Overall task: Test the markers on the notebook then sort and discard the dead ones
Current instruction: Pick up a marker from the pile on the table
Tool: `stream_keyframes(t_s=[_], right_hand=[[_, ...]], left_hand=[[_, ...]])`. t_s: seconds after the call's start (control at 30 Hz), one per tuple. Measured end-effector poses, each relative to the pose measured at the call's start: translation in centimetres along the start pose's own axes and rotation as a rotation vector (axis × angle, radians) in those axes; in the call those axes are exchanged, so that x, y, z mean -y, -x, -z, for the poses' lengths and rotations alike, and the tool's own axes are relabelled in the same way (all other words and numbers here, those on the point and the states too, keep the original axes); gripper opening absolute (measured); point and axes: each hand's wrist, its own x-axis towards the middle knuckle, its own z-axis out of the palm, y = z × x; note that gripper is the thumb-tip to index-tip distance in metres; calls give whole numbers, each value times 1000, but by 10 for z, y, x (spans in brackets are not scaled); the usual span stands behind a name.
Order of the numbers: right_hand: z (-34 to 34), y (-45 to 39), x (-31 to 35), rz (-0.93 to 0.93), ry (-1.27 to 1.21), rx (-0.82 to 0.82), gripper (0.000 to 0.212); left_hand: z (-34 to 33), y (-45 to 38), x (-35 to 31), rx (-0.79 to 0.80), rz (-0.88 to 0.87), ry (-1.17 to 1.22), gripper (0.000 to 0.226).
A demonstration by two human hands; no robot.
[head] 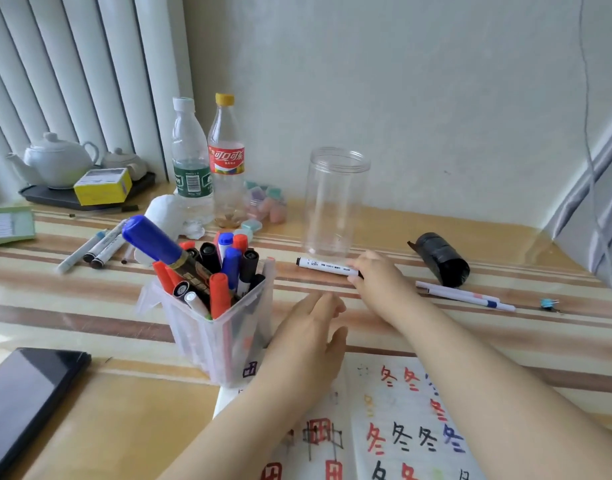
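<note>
Reaching forward, right hand [377,278] curls fingers round end of white black-capped marker [327,266] lying flat on striped tabletop [436,327], just before empty clear plastic jar [335,199]. Left hand [311,327] hovers relaxed, fingers loose, holding nothing, beside translucent square pen holder [214,337] crowded with red, blue, black markers. Open white notebook [401,427] near edge shows red, black, blue test characters. Black roll [439,258], two white pens [463,294] lie right; dark tablet [24,393] left.

A: what's sitting on that striped worktop [436,237]?

B: marker tub [221,337], open notebook [384,420], clear jar [335,202], two bottles [207,161], black roll [439,258], dark phone [27,396], loose pens [463,295], teapot tray [55,197].
</note>
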Motion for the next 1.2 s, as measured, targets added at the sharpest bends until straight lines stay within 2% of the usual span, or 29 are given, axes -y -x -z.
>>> stream_keyframes(t_s=[0.17, 0.23, 0.33, 0.43, 0.53, 0.6, 0.67, 0.73, 0.8, 0.87, 0.93, 1.07, 1.13, 1.2], right_hand=[[-10, -11, -1, -4, 47, 1, 23], [-2, -3, 6, -14, -28, -44, 19], [22, 30, 19, -135, -464, -99, 12], [44, 78, 28, -192, -982, -13, 10], [56, 127, 36, -202, -1313, 9, 10], [60, 154, 39, -247, -1412, 18, 8], [64, 178, 40, -300, -1300, 36, 11], [63, 203, 33, -277, -873, -8, 21], [62, 227, 23, -59, -266, -287, 27], [59, 243, 18, 255, 151, -456, 22], [50, 253, 16, 426, 285, -450, 42], [34, 266, 13, 453, 461, -382, 79], [33, 275, 13, 495, 519, -385, 71], [38, 282, 11, 507, 502, -389, 48]], left_hand=[[1, -1, 6, -17, 5, 23, 22], [2, 2, 6, -14, -4, 20, 22], [9, 3, 0, -37, 14, 39, 23], [19, -1, -18, -53, -12, 83, 26], [24, 1, -39, 56, -23, 50, 33], [26, 9, -49, 153, -55, -17, 28], [26, 21, -55, 216, -82, -72, 25], [28, 36, -57, 266, -68, -86, 25], [31, 52, -59, 339, -69, -86, 23], [32, 67, -65, 428, -108, -60, 19], [29, 80, -73, 516, -165, 5, 20], [23, 96, -81, 578, -253, -8, 26], [25, 101, -82, 602, -253, -39, 28], [29, 107, -82, 630, -240, -23, 30]])
